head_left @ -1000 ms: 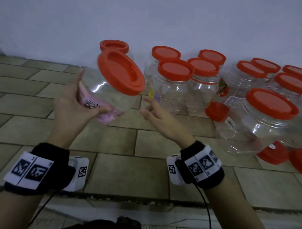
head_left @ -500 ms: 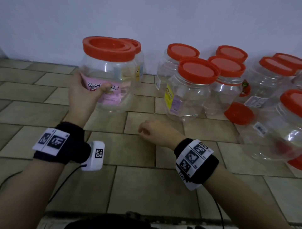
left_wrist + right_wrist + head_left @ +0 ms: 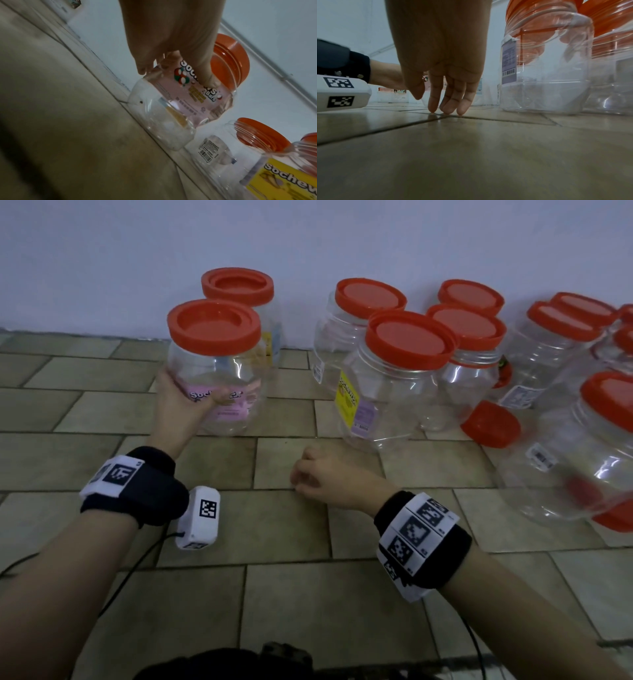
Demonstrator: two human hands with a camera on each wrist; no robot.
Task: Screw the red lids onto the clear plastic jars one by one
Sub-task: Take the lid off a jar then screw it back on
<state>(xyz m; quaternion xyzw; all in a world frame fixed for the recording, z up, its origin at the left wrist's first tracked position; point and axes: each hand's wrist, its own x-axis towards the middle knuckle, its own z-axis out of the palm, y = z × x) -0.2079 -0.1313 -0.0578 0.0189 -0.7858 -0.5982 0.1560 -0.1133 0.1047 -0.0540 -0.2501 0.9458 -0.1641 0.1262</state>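
A clear jar with a pink label stands upright on the tiled floor, a red lid on its mouth. My left hand grips its left side, thumb across the label. The left wrist view shows the same jar, its lid and my left hand with the thumb pressed on the label. My right hand holds nothing and lies low on the floor in front of the jars. In the right wrist view the right hand touches the tile with relaxed fingertips.
Several capped jars stand along the white wall, among them a yellow-labelled jar just right of my right hand. A loose red lid leans on the floor at the right, beside a large capped jar and another lid.
My left hand has brought the tilted pink-labelled jar upright and down onto the floor. My right hand has come away from it and dropped to the tiles.
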